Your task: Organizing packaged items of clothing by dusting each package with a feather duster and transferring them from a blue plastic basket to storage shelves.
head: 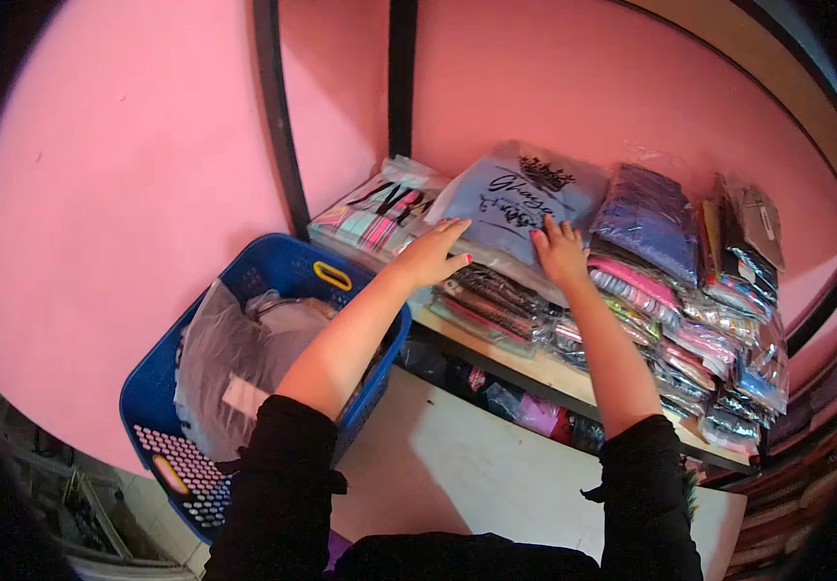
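Note:
A blue-grey garment in a clear printed plastic bag (495, 192) lies on a stack of packed clothes on a wooden shelf (564, 378). My left hand (433, 254) is at the bag's left front edge, palm down, with its fingers apart and nothing gripped. On the bag's right front part rests my right hand (562, 250), its fingers spread. To the left is a plaid garment in a printed plastic bag (382, 214). Brown folded garments in clear bags (495, 301) lie beneath the bag near my hands. A bagged purple-blue garment (647, 218) tops the stack to the right.
A blue plastic basket (244, 254) with yellow-rimmed handles holds translucent plastic bags (222, 363) at the left. Several piles of bagged clothes (709, 341) fill the shelf's right side. Dark metal posts (400, 80) stand behind the shelf, against pink walls. More bagged items (535, 414) lie below.

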`<state>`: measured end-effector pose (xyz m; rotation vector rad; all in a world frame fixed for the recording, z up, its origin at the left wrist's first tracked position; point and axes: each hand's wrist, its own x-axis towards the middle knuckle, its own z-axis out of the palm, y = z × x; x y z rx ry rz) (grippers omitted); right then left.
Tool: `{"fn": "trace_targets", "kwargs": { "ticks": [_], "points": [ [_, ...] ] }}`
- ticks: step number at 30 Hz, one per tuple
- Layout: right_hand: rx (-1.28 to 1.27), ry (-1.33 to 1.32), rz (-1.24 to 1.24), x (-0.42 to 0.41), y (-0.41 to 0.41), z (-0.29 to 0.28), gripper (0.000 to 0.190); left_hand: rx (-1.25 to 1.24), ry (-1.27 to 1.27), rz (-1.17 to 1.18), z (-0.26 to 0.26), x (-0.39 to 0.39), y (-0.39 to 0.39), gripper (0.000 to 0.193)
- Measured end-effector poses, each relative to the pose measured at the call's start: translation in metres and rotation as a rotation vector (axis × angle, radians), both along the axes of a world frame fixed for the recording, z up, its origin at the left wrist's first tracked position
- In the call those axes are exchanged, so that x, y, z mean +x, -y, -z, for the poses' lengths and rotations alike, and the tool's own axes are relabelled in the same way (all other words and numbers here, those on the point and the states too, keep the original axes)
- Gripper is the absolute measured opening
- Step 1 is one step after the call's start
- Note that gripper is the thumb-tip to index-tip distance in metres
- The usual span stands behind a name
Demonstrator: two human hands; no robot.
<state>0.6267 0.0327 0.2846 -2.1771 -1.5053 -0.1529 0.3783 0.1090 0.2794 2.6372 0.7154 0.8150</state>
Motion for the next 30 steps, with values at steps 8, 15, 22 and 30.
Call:
{"fn": "trace_targets", "kwargs": {
  "ticks": [8,15,22,30],
  "points": [
    [0.598,0.069,-0.290,-0.044,0.122,0.023,0.044,-0.286,0.130,-0.309,-0.003,-0.203,0.053,0.047],
    [0.333,-0.123,-0.101,-0.035,0.272,0.168,0.038,-0.424,-0.763,-1.022,0.053,-0.335,0.106,0.065],
    [0.065,-0.250,0.359,-0.008,0.445,0.305,0.031,-0.269,-0.117,-1.391,0.089,-0.424,0.124,0.083],
    [-0.052,-0.215,0.467,-0.001,0.542,0.349,0.025,-0.398,-0.105,-1.374,0.079,-0.410,0.138,0.090]
  ]
}}
